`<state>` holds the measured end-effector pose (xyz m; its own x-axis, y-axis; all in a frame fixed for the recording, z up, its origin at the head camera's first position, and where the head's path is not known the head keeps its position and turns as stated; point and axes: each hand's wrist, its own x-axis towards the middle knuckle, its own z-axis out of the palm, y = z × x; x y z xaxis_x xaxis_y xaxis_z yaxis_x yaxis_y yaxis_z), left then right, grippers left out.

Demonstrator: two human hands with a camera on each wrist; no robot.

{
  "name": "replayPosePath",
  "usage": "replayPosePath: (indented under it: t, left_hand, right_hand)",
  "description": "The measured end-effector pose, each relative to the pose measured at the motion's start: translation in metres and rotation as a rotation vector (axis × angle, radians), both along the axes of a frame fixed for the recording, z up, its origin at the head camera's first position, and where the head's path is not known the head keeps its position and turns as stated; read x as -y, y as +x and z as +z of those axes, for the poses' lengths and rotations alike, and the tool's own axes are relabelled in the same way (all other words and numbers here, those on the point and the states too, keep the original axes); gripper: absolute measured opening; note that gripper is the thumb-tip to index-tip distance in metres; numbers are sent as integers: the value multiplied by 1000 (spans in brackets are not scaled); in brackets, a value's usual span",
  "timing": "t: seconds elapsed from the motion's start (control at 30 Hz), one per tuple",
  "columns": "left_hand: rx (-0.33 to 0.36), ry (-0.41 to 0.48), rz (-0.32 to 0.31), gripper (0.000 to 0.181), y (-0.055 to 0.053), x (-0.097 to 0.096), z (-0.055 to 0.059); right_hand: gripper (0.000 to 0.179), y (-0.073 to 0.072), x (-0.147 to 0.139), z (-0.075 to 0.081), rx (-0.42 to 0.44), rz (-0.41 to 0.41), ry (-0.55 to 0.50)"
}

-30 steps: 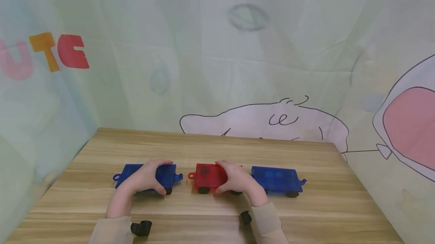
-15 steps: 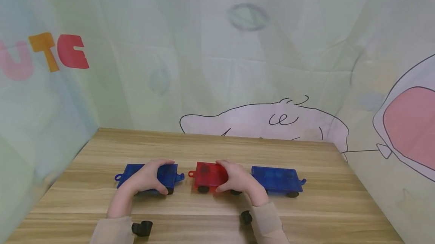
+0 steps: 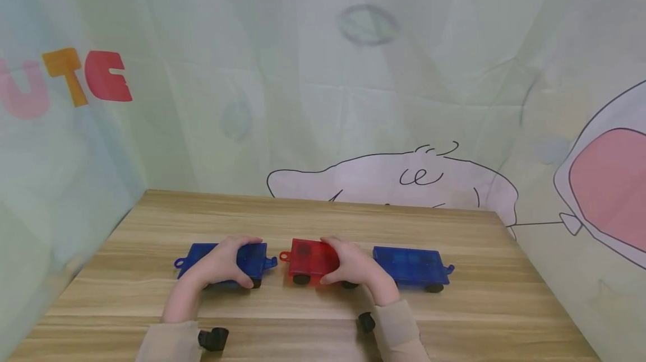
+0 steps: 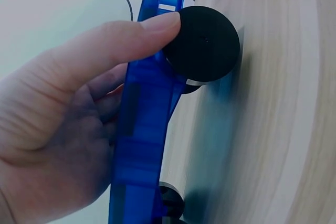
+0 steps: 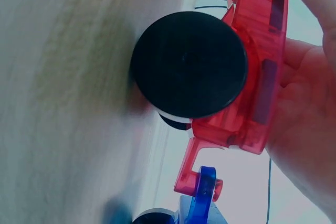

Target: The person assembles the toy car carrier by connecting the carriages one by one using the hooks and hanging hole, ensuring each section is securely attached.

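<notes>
Thumb and fingers of my left hand [image 3: 222, 261] grip the long sides of a translucent blue toy train car [image 3: 254, 258] with black wheels, the palm over its top. Its hook [image 3: 271, 263] points right, a small gap short of the ring [image 3: 285, 256] on a red toy train car [image 3: 309, 259]. From above, my right hand [image 3: 355, 264] holds that red car by its sides. In the right wrist view, the red hook [image 5: 185, 177] sits in a blue ring [image 5: 203, 195] of the second blue train car [image 3: 411, 265], which nobody touches.
The three cars stand in a row on a wood-grain table [image 3: 313, 328]. A printed cloth [image 3: 303, 70] hangs behind and at both sides. Black wrist cameras [image 3: 213, 339] sit near the sleeve cuffs.
My left hand has slid its blue car slightly right, narrowing the gap. The red car's left end has shifted slightly up in the head view. The right-hand blue car stays put.
</notes>
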<state>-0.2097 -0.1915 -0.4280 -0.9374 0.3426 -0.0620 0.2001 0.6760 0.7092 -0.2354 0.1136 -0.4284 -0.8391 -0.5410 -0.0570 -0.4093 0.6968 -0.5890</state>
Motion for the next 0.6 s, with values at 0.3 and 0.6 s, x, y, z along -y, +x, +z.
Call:
replayPosePath:
  t: [0.3, 0.6]
  left_hand:
    - [-19, 6, -23, 87, 1, -3, 2]
    - [-16, -8, -37, 87, 0, -7, 0]
  right_hand:
    - [85, 0, -1, 1, 13, -1, -18]
    - [84, 0, -2, 2, 12, 0, -16]
